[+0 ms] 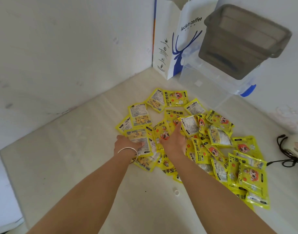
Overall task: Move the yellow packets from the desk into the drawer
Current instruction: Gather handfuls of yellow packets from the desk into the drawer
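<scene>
Here we see the yellow hand-warmer packets (195, 141) heaped on the pale desk (77, 157). Our left hand (128, 143), silver bangle (128, 152) at the wrist, grips one packet (139, 139) at the heap's near-left edge. Our right hand (174, 141) lies flat and unclenched on the pile. Behind stand a Luckin Coffee paper bag (178, 39) and a grey tub (243, 43) on a clear storage box (212, 81); black cables (286, 154) trail at right.

packets: your yellow packets (204, 137) are flat printed sachets, some face up, some back up
pose: loosely overlapping heap
place: on the pale surface (77, 149)
</scene>
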Available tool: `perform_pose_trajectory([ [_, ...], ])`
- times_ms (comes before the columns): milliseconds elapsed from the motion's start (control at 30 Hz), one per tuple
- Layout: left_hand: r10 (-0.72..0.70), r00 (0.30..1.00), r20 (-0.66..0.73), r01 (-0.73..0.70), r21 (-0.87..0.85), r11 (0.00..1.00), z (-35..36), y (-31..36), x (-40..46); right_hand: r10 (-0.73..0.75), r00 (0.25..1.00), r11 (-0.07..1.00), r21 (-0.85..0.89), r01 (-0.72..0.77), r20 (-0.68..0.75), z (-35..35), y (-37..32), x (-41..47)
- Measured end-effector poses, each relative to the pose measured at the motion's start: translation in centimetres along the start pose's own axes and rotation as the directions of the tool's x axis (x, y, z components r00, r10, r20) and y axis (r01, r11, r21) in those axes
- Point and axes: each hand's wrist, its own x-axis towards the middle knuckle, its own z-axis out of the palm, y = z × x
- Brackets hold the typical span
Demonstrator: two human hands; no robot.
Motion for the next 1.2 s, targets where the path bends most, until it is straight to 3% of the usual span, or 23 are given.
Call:
perform_pose_trajectory([
  [100,0.039,0.999,-0.022,-0.039,0.004,0.999,-0.6,-1.1,0.2,0.012,1.0,0.998,0.068,-0.013,0.019,-0.4,-0.2,-0.1],
  [200,0.171,0.983,-0.066,-0.16,0.144,0.977,-0.9,-1.8,-0.6,0.058,0.997,0.994,0.086,-0.062,0.049,-1.4,0.4,-0.2],
  [367,0.38,0.923,0.051,-0.382,0.222,0.897,1.0,-1.9,-2.1,0.083,0.991,0.981,0.164,-0.099,0.1,-2.5,1.5,-1.2],
  [633,0.35,0.931,0.106,-0.365,0.222,0.904,2.1,-1.3,-3.8,0.242,0.94,0.893,0.323,-0.312,0.24,-0.4,4.2,-3.2],
  [800,0.297,0.947,0.121,-0.293,-0.048,0.955,2.0,-1.8,-4.7,0.221,0.926,0.747,0.557,-0.362,0.305,0.3,5.0,-4.3],
  [933,0.316,0.925,0.211,-0.252,-0.284,0.925,1.2,-1.2,-5.0,0.098,0.937,0.525,0.783,-0.334,0.335,-1.0,6.0,-5.2],
  [1067,0.362,0.867,0.342,-0.272,-0.284,0.919,1.8,1.1,-6.7,0.047,0.953,0.38,0.877,-0.295,0.301,-3.1,7.9,-5.9],
  [1200,0.407,0.819,0.404,-0.327,-0.254,0.91,4.6,3.7,-11.0,0.108,0.968,0.259,0.934,-0.247,0.226,-5.2,12.1,-7.6],
])
